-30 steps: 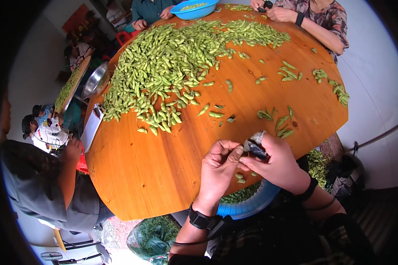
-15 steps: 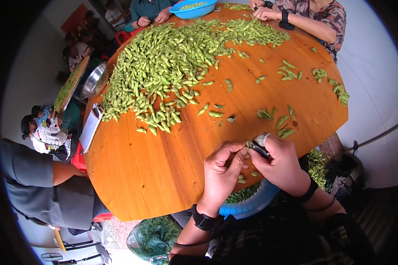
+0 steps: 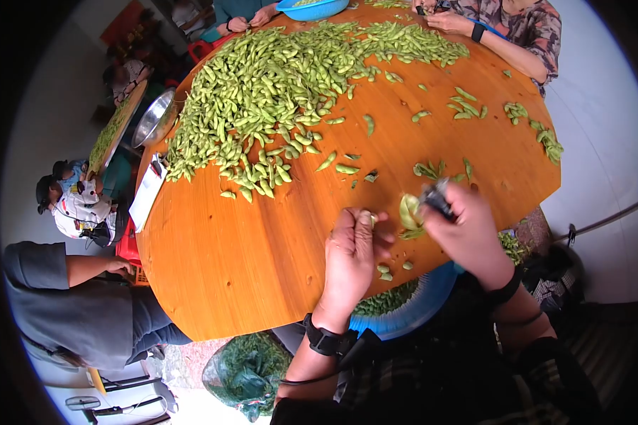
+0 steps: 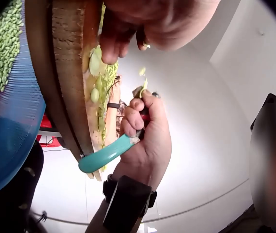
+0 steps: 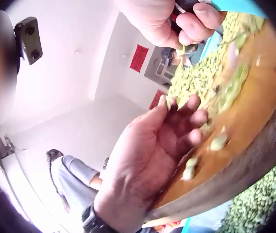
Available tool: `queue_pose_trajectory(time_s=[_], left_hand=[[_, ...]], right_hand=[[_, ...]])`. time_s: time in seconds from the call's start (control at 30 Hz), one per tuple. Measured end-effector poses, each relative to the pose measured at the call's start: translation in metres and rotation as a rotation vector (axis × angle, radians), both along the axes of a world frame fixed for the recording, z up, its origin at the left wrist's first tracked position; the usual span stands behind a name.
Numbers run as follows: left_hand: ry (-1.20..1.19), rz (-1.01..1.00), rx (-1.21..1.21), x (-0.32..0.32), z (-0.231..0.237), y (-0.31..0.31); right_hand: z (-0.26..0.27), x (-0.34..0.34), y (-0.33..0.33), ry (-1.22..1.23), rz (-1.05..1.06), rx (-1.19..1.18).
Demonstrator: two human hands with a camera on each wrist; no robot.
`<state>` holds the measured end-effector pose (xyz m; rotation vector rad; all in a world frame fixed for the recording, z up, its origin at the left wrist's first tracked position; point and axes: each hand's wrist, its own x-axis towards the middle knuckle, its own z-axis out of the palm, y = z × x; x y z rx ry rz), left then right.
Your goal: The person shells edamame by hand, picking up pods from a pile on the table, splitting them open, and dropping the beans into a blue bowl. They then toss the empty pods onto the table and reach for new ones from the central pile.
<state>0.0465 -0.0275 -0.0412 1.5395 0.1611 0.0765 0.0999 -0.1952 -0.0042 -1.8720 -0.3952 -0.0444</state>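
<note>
My left hand (image 3: 351, 248) is over the near table edge, thumb and forefinger pinching a small pale bean (image 3: 373, 219). Its other fingers curl loosely in the right wrist view. To the right, my right hand (image 3: 468, 227) grips a dark hand tool (image 3: 438, 201); its curved teal handle (image 4: 106, 154) sticks out below the fist in the left wrist view. A blurred green pod shell (image 3: 409, 212) is at the tool's front end, by the right thumb. A few loose beans (image 3: 384, 273) lie on the wood under the hands.
A large heap of green soybean pods (image 3: 262, 106) covers the far left of the wooden table (image 3: 220, 262). Below the near edge, a blue basin (image 3: 436, 294) holds shelled beans. A metal bowl (image 3: 154, 119) and papers (image 3: 147, 195) are at left. Other people sit around.
My hands were together at the tool's tip; now they are apart. The right hand has moved up and right with the tool and shell, while the left keeps a small bean.
</note>
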Motion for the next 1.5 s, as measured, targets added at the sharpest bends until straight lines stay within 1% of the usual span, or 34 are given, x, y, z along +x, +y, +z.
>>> queue_pose_trajectory(time_s=[0.07, 0.13, 0.2, 0.23, 0.27, 0.33, 0.37, 0.4, 0.47, 0.53, 0.6, 0.67, 0.7, 0.73, 0.77, 0.8, 0.87, 1.0, 1.07, 1.1, 1.13, 1.17, 1.2, 1.23, 1.27, 1.33, 1.37, 1.4, 1.47, 1.5], left_hand=[[-0.220, 0.187, 0.065, 0.005, -0.006, -0.004], [-0.199, 0.216, 0.029, 0.002, 0.000, -0.001], [-0.086, 0.222, 0.158, -0.005, 0.005, 0.008], [-0.058, 0.262, 0.167, -0.007, 0.005, 0.010], [-0.057, 0.258, 0.172, -0.011, 0.004, 0.011], [-0.235, 0.350, 0.671, -0.020, 0.004, 0.012], [-0.254, 0.319, 0.775, -0.028, 0.001, 0.013], [-0.254, 0.315, 0.783, -0.037, 0.001, 0.010], [-0.264, 0.211, 0.954, -0.051, 0.005, 0.001], [-0.260, 0.153, 1.056, -0.058, 0.008, -0.011], [-0.330, 0.091, 1.130, -0.059, 0.007, -0.022], [-0.365, 0.091, 1.143, -0.055, 0.004, -0.036], [-0.404, 0.132, 1.140, -0.053, -0.002, -0.040], [-0.442, 0.175, 1.136, -0.051, -0.005, -0.043], [-0.456, 0.193, 1.140, -0.051, -0.005, -0.045], [-0.459, 0.193, 1.145, -0.052, -0.006, -0.045], [-0.463, 0.164, 1.125, -0.058, -0.012, -0.045], [-0.476, 0.101, 1.122, -0.079, -0.014, -0.045], [-0.465, 0.011, 1.034, -0.087, -0.006, -0.046], [-0.430, -0.001, 1.006, -0.088, -0.001, -0.045], [-0.437, -0.012, 1.011, -0.083, 0.003, -0.042], [-0.412, 0.061, 1.084, -0.073, 0.009, -0.039], [-0.385, 0.140, 1.155, -0.065, 0.014, -0.035], [-0.218, 0.113, 1.118, -0.059, 0.015, -0.029], [-0.224, 0.117, 1.124, -0.052, 0.010, -0.028], [-0.136, 0.220, 1.244, -0.036, -0.001, -0.027], [-0.057, 0.096, 1.303, -0.029, -0.001, -0.025], [-0.064, 0.099, 1.308, -0.022, -0.001, -0.025], [-0.112, 0.008, 1.259, -0.007, 0.001, -0.027], [-0.111, 0.005, 1.226, 0.001, -0.001, -0.028]], right_hand=[[0.004, 0.012, -0.018, -0.078, -0.063, -0.160], [-0.004, 0.021, -0.035, -0.106, -0.082, -0.204], [-0.009, 0.025, -0.047, -0.144, -0.105, -0.335], [-0.011, 0.024, -0.051, -0.121, -0.113, -0.372], [-0.015, 0.023, -0.055, -0.118, -0.117, -0.368], [-0.025, 0.023, -0.064, -0.233, -0.121, -0.377], [-0.029, 0.023, -0.068, -0.230, -0.125, -0.371], [-0.033, 0.024, -0.071, -0.252, -0.132, -0.341], [-0.036, 0.024, -0.078, -0.270, -0.138, -0.302], [-0.036, 0.025, -0.084, -0.136, -0.100, -0.169], [-0.038, 0.028, -0.088, -0.092, -0.073, -0.127], [-0.041, 0.030, -0.090, 0.077, -0.076, 0.006], [-0.040, 0.029, -0.090, 0.073, -0.076, 0.011], [-0.038, 0.027, -0.090, 0.124, -0.086, 0.051], [-0.036, 0.026, -0.090, 0.174, -0.096, 0.091], [-0.037, 0.025, -0.090, 0.172, -0.095, 0.096], [-0.040, 0.025, -0.091, 0.084, -0.097, 0.078], [-0.039, 0.025, -0.092, 0.074, -0.077, 0.109], [-0.029, 0.020, -0.092, 0.230, -0.086, 0.203], [-0.028, 0.019, -0.095, 0.228, -0.094, 0.213], [-0.028, 0.017, -0.098, 0.250, -0.058, 0.305], [-0.027, 0.015, -0.102, 0.270, -0.018, 0.394], [-0.025, 0.011, -0.106, 0.265, -0.022, 0.399], [-0.022, 0.004, -0.112, 0.302, -0.041, 0.426], [-0.021, -0.003, -0.118, 0.338, -0.056, 0.455], [-0.027, -0.011, -0.134, 0.332, -0.068, 0.429], [-0.034, -0.014, -0.143, 0.332, -0.104, 0.422], [-0.040, -0.017, -0.152, 0.335, -0.141, 0.414], [-0.047, -0.021, -0.169, 0.349, -0.170, 0.441], [-0.053, -0.023, -0.179, 0.367, -0.198, 0.464]])
